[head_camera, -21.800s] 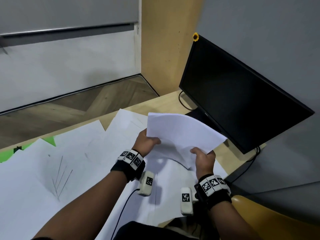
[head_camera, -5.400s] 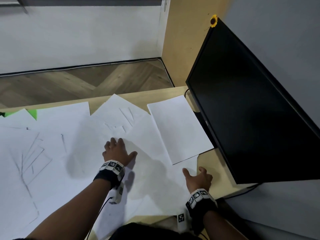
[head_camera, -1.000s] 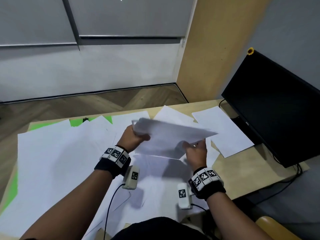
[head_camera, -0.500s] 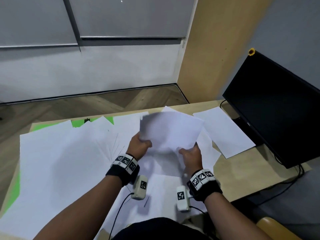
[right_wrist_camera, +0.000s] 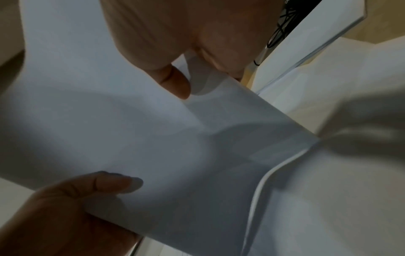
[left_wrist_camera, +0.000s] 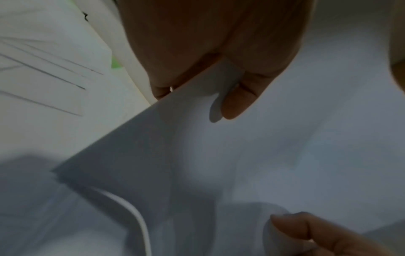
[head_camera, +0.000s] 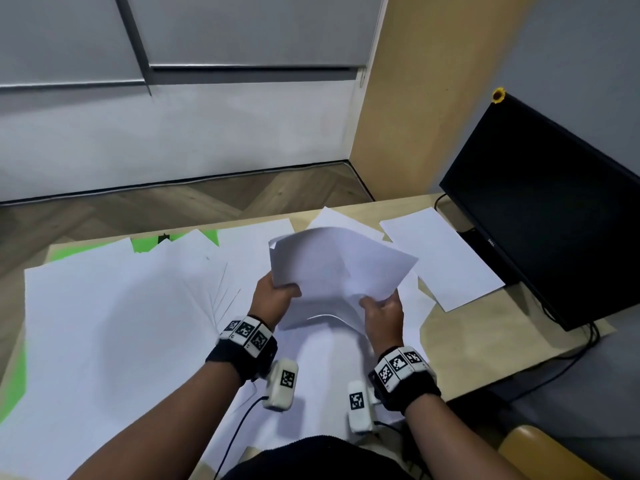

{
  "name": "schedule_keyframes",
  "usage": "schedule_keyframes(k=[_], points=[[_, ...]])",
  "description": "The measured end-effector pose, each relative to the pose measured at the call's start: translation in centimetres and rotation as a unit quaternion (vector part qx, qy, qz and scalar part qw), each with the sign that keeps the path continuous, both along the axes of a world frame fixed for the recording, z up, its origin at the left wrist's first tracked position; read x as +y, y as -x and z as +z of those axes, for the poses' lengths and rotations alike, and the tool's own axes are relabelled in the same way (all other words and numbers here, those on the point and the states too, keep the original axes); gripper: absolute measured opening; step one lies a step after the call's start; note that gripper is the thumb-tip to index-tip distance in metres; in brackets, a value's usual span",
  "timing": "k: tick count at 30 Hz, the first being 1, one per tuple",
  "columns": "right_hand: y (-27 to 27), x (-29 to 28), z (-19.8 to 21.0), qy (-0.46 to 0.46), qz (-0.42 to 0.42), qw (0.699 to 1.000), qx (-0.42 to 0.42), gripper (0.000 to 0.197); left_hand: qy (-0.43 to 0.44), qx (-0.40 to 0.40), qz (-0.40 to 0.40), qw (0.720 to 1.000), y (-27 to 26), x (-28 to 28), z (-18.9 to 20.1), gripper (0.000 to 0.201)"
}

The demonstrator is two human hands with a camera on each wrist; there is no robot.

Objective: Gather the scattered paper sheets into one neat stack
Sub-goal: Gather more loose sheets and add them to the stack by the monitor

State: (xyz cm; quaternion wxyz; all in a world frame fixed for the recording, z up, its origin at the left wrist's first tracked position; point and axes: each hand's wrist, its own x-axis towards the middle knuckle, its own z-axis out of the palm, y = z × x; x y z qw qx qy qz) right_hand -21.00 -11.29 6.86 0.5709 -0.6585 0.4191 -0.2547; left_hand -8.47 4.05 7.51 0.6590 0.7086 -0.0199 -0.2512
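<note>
Gripping opposite edges of lifted paper sheets, left hand and right hand fingers pinched, above desk.

It looks like an office corner. A wooden desk stands here with a black monitor on it, cables trailing off behind, and white paper sheets spread over it, above herringbone wood flooring and plain grey walls.

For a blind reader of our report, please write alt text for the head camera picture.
A person's left hand and right hand hold a small bundle of white sheets above a wooden desk strewn with loose paper. One sheet lies beside a dark monitor.
</note>
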Motion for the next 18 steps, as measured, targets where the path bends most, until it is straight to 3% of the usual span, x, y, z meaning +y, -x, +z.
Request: schedule_keyframes(k=[5,9,12,14,16,18], points=[[0.6,-0.6,-0.9,-0.030,0.050,0.998,0.032,0.056,-0.040,0.039,-0.039,0.998,0.5,-1.1,-1.3,0.032],[1.1,-2.1,-0.5,-0.008,0.063,0.998,0.027,0.041,-0.018,0.069,-0.076,0.995,1.2,-2.3,-1.7,0.042],[2.0,-4.7,-1.7,0.016,0.059,0.996,0.071,0.035,-0.040,0.071,-0.120,0.989,1.5,-2.9,-2.3,0.025],[2.9,-7.1,-3.6,0.010,0.033,0.993,0.114,0.031,-0.112,0.052,-0.157,0.980,1.5,-2.9,-3.8,0.014],[4.1,-9.4,-5.4,-0.014,-0.009,0.988,0.154,0.031,-0.231,0.042,-0.131,0.963,1.4,-2.5,-6.3,0.013],[5.4,-11.1,-6.8,-0.025,-0.025,0.980,0.197,0.034,-0.379,0.033,-0.079,0.921,1.5,-1.8,-8.3,0.032]])
